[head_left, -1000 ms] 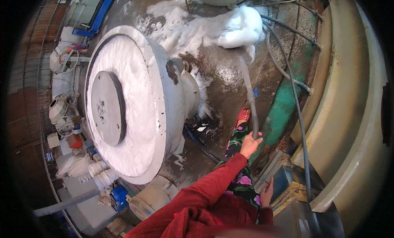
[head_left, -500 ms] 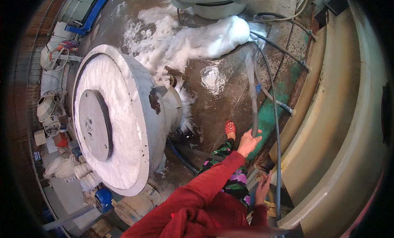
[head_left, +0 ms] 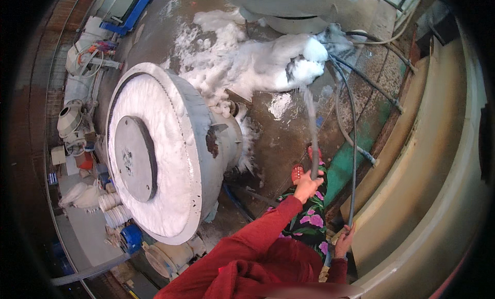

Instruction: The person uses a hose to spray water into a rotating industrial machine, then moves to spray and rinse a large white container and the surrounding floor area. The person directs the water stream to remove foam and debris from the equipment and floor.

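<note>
Your left hand (head_left: 308,186), closed round the grey hose end (head_left: 314,168), right of centre; your right, fingers curled on the slim dark hose (head_left: 354,180), lower right; best aim: water jet (head_left: 310,110) low, swept steadily along the white foam (head_left: 258,64), upper centre.

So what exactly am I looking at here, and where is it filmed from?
There's no robot: these are a person's own bare hands. The view comes from a wide fisheye camera worn on the head, looking down, so straight edges bend. The left hand grips a grey hose, apparently spraying water. The right hand is at a dark hose; whether it grips it is hard to tell. White foam-like stuff lies on the wet floor and inside a big round piece.
</note>
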Demonstrator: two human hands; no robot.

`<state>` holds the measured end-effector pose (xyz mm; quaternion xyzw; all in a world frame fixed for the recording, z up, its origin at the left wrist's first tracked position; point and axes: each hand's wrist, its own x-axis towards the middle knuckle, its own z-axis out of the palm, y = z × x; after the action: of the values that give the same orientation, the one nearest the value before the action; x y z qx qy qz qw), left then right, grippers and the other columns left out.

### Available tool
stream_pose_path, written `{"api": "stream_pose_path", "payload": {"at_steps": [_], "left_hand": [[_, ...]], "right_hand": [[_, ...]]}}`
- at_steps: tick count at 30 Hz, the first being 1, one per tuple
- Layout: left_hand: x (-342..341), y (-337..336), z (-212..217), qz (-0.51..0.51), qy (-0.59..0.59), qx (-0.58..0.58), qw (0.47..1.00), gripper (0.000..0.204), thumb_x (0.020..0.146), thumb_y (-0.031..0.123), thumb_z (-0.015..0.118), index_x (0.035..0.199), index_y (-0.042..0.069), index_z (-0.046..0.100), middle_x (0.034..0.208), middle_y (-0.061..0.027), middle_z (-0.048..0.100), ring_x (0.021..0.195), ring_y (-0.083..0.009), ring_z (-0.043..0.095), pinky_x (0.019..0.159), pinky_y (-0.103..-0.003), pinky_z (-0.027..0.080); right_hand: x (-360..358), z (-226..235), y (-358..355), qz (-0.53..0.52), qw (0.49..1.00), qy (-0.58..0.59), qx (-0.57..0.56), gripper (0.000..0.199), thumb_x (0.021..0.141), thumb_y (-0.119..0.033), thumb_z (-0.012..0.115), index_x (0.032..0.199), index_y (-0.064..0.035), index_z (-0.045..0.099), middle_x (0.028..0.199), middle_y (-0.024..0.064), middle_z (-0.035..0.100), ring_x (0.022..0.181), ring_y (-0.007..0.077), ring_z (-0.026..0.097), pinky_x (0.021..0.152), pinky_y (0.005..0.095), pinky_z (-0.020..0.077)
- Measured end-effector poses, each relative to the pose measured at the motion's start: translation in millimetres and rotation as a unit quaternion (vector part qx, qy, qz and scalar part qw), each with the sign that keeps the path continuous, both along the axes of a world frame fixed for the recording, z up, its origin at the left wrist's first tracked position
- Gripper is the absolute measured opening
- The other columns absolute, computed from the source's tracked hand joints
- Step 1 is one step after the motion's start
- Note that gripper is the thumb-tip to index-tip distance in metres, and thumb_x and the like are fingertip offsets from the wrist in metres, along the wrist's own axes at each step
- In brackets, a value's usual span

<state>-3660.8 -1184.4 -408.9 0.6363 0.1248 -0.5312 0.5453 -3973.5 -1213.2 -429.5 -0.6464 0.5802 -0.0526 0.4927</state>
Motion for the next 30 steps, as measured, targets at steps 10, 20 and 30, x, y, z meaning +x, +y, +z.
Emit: {"api": "stream_pose_path", "payload": {"at_steps": [10, 20, 30], "left_hand": [[-9, 1, -12, -0.095, -0.159, 0.084, 0.979, 0.03, 0.074, 0.02, 0.062, 0.102, 0.011, 0.057, 0.073, -0.0118, 0.06, 0.069, -0.0267, 0.06, 0.063, -0.036, 0.046], [-12, 2, 2, -0.125, -0.17, 0.055, 0.976, 0.032, 0.076, 0.023, 0.061, 0.107, 0.014, 0.055, 0.081, -0.0153, 0.061, 0.079, -0.0336, 0.06, 0.068, -0.039, 0.046], [2, 21, 6, -0.137, -0.048, 0.091, 0.985, 0.027, 0.07, 0.007, 0.059, 0.097, 0.012, 0.06, 0.073, -0.0048, 0.058, 0.07, -0.0142, 0.056, 0.065, -0.029, 0.043]], "right_hand": [[269, -10, -127, 0.03, 0.949, -0.105, 0.295, 0.07, 0.084, -0.051, 0.047, 0.135, -0.0061, 0.029, 0.123, 0.0104, 0.046, 0.11, 0.0224, 0.043, 0.089, 0.0401, 0.0352], [398, -89, -155, -0.142, 0.867, -0.074, 0.472, 0.025, 0.08, -0.024, 0.057, 0.096, -0.0051, 0.052, 0.08, 0.0084, 0.052, 0.068, 0.0248, 0.055, 0.055, 0.0422, 0.0526], [388, -89, -139, -0.062, 0.873, -0.099, 0.474, 0.02, 0.083, -0.018, 0.053, 0.099, -0.0088, 0.047, 0.08, 0.003, 0.05, 0.069, 0.0179, 0.053, 0.054, 0.0409, 0.0536]]}}
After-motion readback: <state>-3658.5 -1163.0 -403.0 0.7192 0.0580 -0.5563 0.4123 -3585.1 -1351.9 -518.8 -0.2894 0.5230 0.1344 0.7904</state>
